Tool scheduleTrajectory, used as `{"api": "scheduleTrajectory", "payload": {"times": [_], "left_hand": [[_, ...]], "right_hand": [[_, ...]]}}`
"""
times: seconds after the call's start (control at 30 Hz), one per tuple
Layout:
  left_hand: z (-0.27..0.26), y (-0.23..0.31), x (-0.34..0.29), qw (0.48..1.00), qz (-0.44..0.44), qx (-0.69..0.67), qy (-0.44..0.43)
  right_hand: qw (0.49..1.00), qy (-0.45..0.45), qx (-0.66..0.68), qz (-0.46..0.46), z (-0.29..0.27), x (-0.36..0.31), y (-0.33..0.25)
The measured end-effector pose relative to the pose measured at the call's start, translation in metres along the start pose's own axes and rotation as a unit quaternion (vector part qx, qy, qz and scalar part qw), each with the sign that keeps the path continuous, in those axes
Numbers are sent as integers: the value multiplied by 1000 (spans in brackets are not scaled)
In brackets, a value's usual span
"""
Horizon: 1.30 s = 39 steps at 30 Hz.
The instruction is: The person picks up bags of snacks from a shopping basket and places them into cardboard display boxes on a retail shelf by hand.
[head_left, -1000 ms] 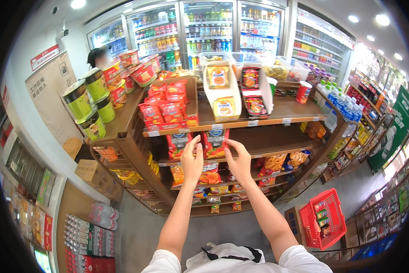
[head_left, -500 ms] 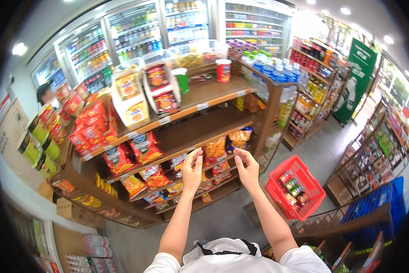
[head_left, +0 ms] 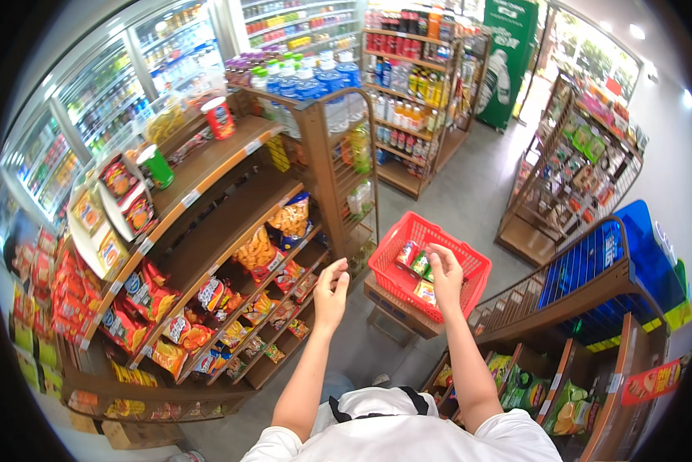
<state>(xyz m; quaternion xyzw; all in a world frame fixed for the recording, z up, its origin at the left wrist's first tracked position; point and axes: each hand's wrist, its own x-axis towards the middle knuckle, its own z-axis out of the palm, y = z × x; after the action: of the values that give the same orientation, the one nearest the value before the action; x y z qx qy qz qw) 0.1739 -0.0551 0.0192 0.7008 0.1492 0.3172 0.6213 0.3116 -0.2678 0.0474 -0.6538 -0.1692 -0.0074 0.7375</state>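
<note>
My right hand [head_left: 446,276] is in front of the red plastic shopping basket [head_left: 474,269], covering part of what lies in it. Its fingers are loosely bent and apart, with nothing between them. In the basket, a red can-shaped package [head_left: 407,253] lies beside a green one [head_left: 420,265]; a small yellowish packet [head_left: 425,292] is nearer to me. My left hand [head_left: 333,291] hangs empty in the air, fingers partly curled and apart, just right of the snack shelves. Nearest to it are bagged snacks, among them an orange bag [head_left: 256,251].
The basket rests on a brown stand [head_left: 398,306]. A brown shelf unit [head_left: 234,204] with a red canister [head_left: 219,118] and a green canister [head_left: 156,167] fills the left. Large water bottles [head_left: 326,81] stand at its end. Another snack rack [head_left: 577,362] is at lower right.
My view has turned to the right, so the shelves sit farther left and the basket nearer the middle. My right hand now overlaps the basket; both hands remain empty.
</note>
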Motion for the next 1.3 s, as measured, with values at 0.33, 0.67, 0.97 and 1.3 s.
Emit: {"api": "scheduleTrajectory", "payload": {"times": [0.33, 0.67, 0.97, 1.3], "left_hand": [[80, -50, 19, 986, -86, -22, -138], [128, -77, 78, 962, -124, -61, -237], [163, -117, 118, 919, -180, -94, -337], [175, -196, 100, 875, -295, -40, -382]], "right_hand": [[983, 156, -63, 79, -99, -27, 43], [967, 216, -100, 92, -119, -11, 61], [952, 236, -137, 141, -108, 2, 88], [932, 254, -125, 226, -101, -9, 167]]}}
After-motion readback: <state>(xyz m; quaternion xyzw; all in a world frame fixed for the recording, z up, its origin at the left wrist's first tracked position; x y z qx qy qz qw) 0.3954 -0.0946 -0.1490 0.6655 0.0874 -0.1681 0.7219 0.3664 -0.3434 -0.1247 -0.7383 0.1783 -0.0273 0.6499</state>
